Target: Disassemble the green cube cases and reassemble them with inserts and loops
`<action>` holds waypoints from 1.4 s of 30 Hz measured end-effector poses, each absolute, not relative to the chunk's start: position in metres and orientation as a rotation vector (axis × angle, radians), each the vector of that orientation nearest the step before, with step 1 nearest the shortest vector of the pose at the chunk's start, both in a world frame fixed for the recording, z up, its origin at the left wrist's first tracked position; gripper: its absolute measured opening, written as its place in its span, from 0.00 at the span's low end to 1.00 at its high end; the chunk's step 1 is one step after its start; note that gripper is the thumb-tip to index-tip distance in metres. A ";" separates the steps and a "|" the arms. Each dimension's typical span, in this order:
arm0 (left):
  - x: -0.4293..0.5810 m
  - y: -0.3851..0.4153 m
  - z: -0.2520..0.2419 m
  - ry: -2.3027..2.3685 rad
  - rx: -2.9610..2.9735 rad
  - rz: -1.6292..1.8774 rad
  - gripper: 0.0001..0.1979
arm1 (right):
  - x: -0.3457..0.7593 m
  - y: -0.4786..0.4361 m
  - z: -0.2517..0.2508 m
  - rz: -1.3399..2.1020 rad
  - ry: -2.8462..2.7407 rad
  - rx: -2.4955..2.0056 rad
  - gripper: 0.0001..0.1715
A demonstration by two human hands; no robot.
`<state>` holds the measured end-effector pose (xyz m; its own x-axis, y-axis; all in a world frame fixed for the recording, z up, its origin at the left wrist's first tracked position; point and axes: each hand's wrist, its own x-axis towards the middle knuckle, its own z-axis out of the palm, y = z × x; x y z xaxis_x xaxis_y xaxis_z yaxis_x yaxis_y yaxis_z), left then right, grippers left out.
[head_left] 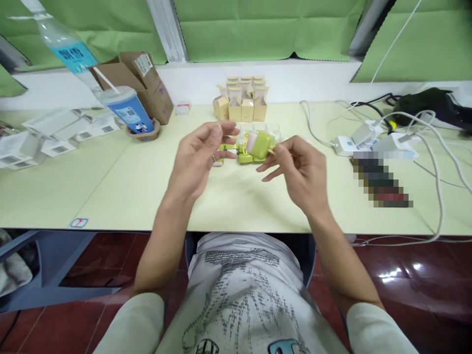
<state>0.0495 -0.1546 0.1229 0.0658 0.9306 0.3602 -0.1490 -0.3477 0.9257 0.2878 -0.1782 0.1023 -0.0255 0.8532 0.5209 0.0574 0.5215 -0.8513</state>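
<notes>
My right hand pinches the yellow-green cord end of a small rounded lime-green case, its pale pinkish end pointing left. The case is held above the table. My left hand is raised to the left of it, fingers apart and curved, holding nothing; a ring shows on one finger. Beneath and behind the hands lie several more small green cases, some with cords, partly hidden by the held one. Clear plastic pieces sit just behind them.
Several small open cardboard boxes stand at the back. On the left are white boxes, a blue cup in a holder, a bottle and a brown carton. A power strip and white cables lie on the right.
</notes>
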 end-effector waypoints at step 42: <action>0.060 -0.148 0.111 0.692 1.565 1.154 0.27 | 0.278 -0.171 0.105 1.479 -1.295 -0.605 0.38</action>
<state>0.0600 -0.1478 0.1112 0.3739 0.8670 0.3294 -0.1181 -0.3077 0.9441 0.2777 -0.1706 0.1052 -0.3400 0.9075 0.2465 -0.3637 0.1148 -0.9244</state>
